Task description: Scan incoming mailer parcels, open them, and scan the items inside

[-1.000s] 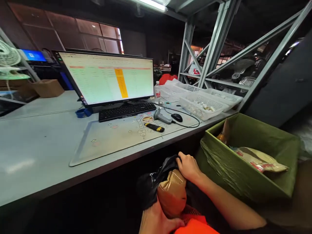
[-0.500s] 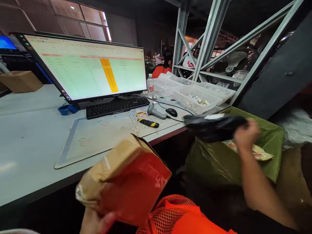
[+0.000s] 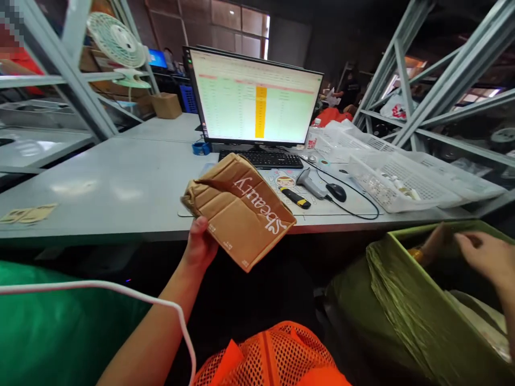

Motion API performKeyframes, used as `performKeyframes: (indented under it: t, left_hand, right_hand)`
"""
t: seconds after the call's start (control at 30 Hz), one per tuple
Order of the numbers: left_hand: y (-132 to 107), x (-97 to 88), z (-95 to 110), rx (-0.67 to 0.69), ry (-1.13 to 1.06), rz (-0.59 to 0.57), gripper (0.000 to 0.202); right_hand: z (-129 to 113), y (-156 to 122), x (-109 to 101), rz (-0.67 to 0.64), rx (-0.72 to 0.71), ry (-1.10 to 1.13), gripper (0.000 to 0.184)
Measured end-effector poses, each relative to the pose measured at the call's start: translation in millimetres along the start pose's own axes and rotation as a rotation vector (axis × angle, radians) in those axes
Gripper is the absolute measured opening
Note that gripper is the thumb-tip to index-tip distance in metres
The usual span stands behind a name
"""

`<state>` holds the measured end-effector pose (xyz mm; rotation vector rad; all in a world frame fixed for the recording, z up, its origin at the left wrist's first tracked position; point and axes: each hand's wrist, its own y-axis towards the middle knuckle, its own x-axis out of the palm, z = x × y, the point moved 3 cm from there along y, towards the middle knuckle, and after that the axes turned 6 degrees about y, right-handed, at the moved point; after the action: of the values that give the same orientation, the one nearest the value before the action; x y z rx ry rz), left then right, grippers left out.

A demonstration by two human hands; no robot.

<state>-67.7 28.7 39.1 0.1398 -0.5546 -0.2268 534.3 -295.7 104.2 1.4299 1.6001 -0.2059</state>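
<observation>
A brown cardboard box (image 3: 241,217) is held tilted near the middle of the view, its lower corner pointing to 6 o'clock and overlapping the near edge of the tabletop (image 3: 132,206); it seems to be up in the air, not resting. The left grip (image 3: 201,244) is clamped on it at about 8 o'clock, thumb pressed against the near face beside the crumpled left end, the other fingers mostly hidden behind. The right grip (image 3: 483,254) is well apart, near 3 o'clock, over the mouth of the green bin (image 3: 398,284); it is loosely curled and blurred, nothing shows in it, and I cannot tell whether it is holding anything.

Judging by the easy 1-handed hold, the box is probably light to moderate. Its walls look like thin card, creased and dented, so they would likely give under a hard squeeze. The smooth printed face may slide a little. The sounder hold would be on the straight edges at 3 to 6 o'clock, with support from beneath; the crushed end at 9 o'clock looks weakest.

On the tabletop, towards 2 to 3 o'clock from the box, lie a black and yellow cutter (image 3: 295,197), a scanner (image 3: 311,185) and a mouse (image 3: 336,192).
</observation>
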Motion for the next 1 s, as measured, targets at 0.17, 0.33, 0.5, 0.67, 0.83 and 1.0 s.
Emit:
performKeyframes:
  t: [0.17,0.33,0.5,0.67,0.83,1.0]
  left_hand:
    - [11.9,12.8,17.5,0.067,0.052,-0.118,0.089]
    - [31.2,12.9,14.0,-0.028,0.076,-0.153,0.088]
    - [67.9,-8.5,21.5,0.054,0.395,0.094,0.081]
    - [64.0,25.4,23.3,0.36,0.804,0.081,0.091]
    - [72.2,32.3,21.0,0.229,0.726,-0.082,0.104]
    - [93.7,29.8,57.8,0.36,1.281,-0.098,0.056]
  right_hand:
    - [-228.0,-84.7,71.6,-0.614,-0.463,0.74,0.046]
    - [-379.9,-191.8,118.1,-1.313,-0.69,1.066,0.09]
    - [-419.8,-215.8,137.1,-0.953,-0.725,0.879,0.066]
    - [-442.0,-212.8,141.4,-0.678,-0.779,0.459,0.056]
    - [-443.9,-178.7,162.9,-1.078,-0.563,0.88,0.054]
    - [-429.5,-184.4,196.5,-1.339,-0.257,1.237,0.057]
